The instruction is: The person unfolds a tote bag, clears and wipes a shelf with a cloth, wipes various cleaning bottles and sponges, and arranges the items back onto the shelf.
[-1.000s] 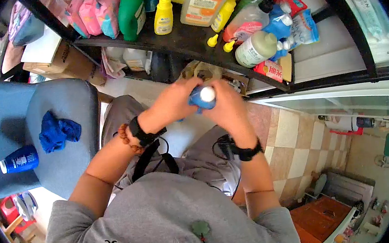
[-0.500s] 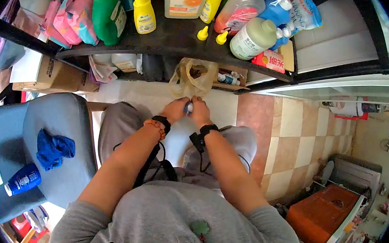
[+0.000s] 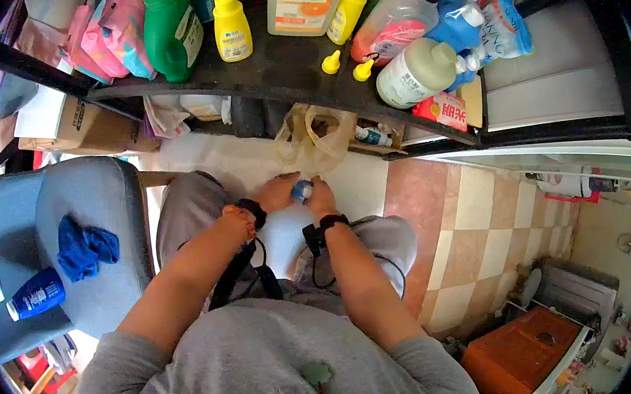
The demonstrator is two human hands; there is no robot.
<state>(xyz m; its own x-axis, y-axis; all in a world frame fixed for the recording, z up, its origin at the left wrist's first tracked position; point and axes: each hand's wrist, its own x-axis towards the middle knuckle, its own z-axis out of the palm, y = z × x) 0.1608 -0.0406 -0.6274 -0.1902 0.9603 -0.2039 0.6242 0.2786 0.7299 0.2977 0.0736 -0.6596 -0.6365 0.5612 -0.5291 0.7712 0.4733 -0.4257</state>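
Note:
Between my knees, low over the floor, a small blue bottle with a whitish top (image 3: 302,191) is held in both hands. My left hand (image 3: 278,192) is closed on its left side, and my right hand (image 3: 322,198) wraps round its right side. The bottle's lower part is hidden. Just beyond the hands lies a crumpled translucent plastic bag (image 3: 313,137), in front of an open cardboard box (image 3: 386,137) with small items inside.
A black shelf (image 3: 257,80) ahead holds a green bottle (image 3: 173,35), yellow bottles (image 3: 233,32), two loose yellow caps and other containers. On the blue chair (image 3: 103,296) at left are a blue cloth (image 3: 85,248) and a blue bottle (image 3: 37,294).
Both hands have moved down and away from my body with the small blue bottle, from near the shelf edge to between my knees. The view has shifted, showing more of the plastic bag.

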